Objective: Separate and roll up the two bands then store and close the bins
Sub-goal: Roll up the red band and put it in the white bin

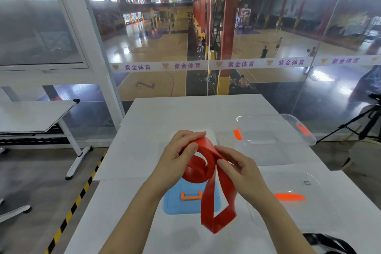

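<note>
Rolling underway: left hand [177, 150] and right hand [239, 168] both pinch the red band [201, 169], half coiled, tail dangling over the blue lid [175, 202], while the clear bin [274, 136] beyond that lid sits open and empty.

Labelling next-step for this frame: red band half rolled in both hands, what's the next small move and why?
Probably keep winding: the left hand pinches the coiled part of the red band while the right hand feeds the strip. A long loose loop hangs down to the white table, so the roll isn't finished. The clear bin stands open, ready afterwards.
</note>
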`<state>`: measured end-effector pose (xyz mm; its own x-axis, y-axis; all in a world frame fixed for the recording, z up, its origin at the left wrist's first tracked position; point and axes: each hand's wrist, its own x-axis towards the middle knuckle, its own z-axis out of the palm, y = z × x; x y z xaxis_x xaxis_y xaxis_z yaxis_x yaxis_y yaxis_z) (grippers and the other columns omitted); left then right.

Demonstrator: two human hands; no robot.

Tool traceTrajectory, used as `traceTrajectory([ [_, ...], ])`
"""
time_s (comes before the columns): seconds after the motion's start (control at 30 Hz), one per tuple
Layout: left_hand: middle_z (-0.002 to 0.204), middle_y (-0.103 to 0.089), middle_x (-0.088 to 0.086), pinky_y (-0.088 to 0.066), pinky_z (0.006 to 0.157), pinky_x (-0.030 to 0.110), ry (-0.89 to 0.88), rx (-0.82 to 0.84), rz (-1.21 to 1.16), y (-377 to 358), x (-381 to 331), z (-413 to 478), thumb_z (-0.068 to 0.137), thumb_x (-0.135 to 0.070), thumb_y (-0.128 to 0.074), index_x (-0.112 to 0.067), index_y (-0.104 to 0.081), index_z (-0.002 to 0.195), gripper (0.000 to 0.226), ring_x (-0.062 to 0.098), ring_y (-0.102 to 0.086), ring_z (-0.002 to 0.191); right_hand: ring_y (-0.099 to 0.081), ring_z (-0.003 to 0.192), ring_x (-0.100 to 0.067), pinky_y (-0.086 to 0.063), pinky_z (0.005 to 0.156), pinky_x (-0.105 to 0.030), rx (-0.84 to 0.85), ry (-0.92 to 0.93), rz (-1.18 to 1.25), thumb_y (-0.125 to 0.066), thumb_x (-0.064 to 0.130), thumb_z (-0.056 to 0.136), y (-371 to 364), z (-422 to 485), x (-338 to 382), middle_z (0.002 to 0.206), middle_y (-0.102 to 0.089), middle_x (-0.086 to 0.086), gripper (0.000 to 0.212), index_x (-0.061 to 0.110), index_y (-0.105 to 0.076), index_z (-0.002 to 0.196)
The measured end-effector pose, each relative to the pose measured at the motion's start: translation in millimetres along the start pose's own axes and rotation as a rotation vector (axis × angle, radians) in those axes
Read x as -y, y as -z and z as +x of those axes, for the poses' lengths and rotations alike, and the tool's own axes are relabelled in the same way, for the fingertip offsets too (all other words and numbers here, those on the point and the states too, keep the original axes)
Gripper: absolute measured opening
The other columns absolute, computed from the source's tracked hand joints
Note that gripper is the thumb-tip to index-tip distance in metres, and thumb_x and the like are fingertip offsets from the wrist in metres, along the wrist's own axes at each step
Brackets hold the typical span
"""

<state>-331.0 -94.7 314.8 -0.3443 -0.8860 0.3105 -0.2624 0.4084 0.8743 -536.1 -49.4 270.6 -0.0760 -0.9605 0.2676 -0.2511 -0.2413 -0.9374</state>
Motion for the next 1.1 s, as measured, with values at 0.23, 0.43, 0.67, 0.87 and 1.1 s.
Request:
traceTrajectory([
  [0.23,0.119,-0.057,-0.016,-0.045,0.1,0.017,-0.023,0.051,0.047,3,-1,2,0.106,-0.017,-0.05,-0.039,-0.064,0.13,0.035,0.007,-0.054,0.121,-0.071,0.103,0.004,-0.052,0.089,-0.009,-0.126,0.198,-0.292,-0.054,0.01,0.107,-5,0,-9,0.11,-0.076,0.019,0.031,0.025,-0.073,0.126],
  [0.43,0.12,-0.058,-0.017,-0.047,0.101,0.019,-0.011,0.039,-0.002,0,-5,1,0.106,-0.017,-0.05,-0.042,-0.063,0.129,0.036,0.005,-0.054,0.121,-0.071,0.104,0.004,-0.053,0.09,-0.009,-0.221,0.271,-0.279,-0.058,0.003,0.104,-11,1,-14,0.114,-0.071,0.025,0.042,0.03,-0.066,0.134],
  [0.67,0.127,-0.057,-0.012,-0.047,0.097,0.014,-0.057,-0.119,-0.099,-8,-6,0,0.107,-0.019,-0.047,-0.038,-0.062,0.131,0.035,0.006,-0.053,0.124,-0.073,0.112,-0.007,-0.057,0.094,-0.019,-0.167,0.037,0.192,-0.067,0.003,0.099,-22,-7,2,0.118,-0.077,0.018,0.043,0.037,-0.072,0.124],
  [0.87,0.128,-0.059,-0.012,-0.047,0.097,0.015,-0.073,-0.239,-0.204,-16,-6,-3,0.105,-0.024,-0.045,-0.037,-0.064,0.128,0.032,0.006,-0.054,0.125,-0.075,0.109,-0.017,-0.061,0.096,-0.03,-0.232,0.017,0.346,-0.08,-0.009,0.083,-27,-1,5,0.112,-0.079,0.005,0.035,0.021,-0.079,0.1],
  [1.1,0.13,-0.06,-0.012,-0.048,0.104,0.025,-0.076,-0.158,-0.143,-7,8,-1,0.107,-0.024,-0.045,-0.034,-0.064,0.132,0.033,0.012,-0.055,0.128,-0.077,0.1,-0.019,-0.061,0.096,-0.038,-0.255,0.034,0.281,-0.085,-0.006,0.08,-26,1,7,0.105,-0.08,-0.001,0.028,0.014,-0.077,0.098],
])
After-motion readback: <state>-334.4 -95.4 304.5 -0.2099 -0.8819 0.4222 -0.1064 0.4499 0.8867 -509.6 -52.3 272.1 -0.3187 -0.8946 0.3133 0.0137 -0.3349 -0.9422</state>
